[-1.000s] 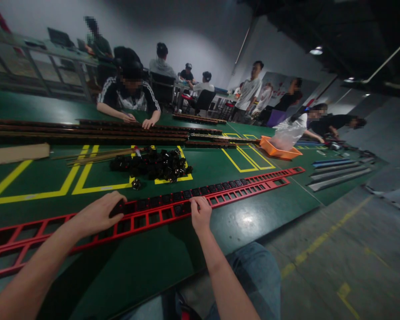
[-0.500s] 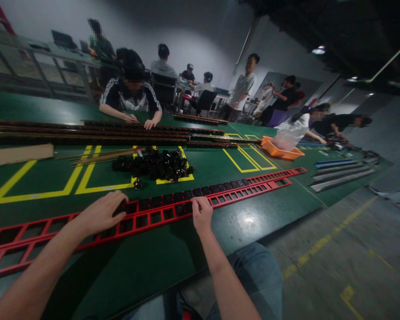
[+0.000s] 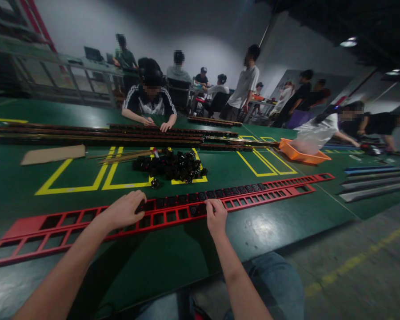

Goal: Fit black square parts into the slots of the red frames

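Observation:
Two long red slotted frames lie side by side on the green table. Black square parts fill a run of slots in the far frame, and one black part sits in the near frame. My left hand is closed on a small black part at the far frame, left of the filled slots. Fingers bent, my right hand rests at the near frame beside its black part; what it pinches is hidden. A heap of loose black parts lies beyond the frames.
Long dark strips run across the table behind the heap. A cardboard piece lies left, an orange bin with a plastic bag right, and grey bars farther right. A person works across the table.
The camera view has shifted, so the table and frames appear farther right. Both hands stay at nearly the same places on the frames.

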Available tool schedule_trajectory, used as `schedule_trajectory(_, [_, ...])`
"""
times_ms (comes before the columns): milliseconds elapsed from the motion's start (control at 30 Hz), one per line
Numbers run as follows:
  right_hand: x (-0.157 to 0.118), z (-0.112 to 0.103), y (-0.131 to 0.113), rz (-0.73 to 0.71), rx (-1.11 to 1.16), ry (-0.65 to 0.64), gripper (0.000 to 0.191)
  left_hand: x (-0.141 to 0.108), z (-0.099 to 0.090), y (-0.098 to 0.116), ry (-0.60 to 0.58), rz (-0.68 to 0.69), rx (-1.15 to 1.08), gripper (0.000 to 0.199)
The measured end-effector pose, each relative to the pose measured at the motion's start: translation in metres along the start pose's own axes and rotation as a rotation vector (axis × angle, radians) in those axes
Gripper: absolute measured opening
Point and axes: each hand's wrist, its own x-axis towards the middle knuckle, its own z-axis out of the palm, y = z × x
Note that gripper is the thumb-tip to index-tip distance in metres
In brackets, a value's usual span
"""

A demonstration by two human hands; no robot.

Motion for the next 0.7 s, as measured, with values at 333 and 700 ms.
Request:
schedule_trajectory(333, [0.0020, 0.0006, 0.0007, -0.002, 0.018, 0.009, 0.024, 0.0003, 0.0024, 0.0002, 0.047, -0.019, 0.006, 0.023])
schedule_trajectory(700, [0.0012, 0.0001, 0.0010, 0.006, 0.009, -0.010, 0.024, 0.0010, 0.0038, -0.0062, 0.093, 0.035, -0.149, 0.027])
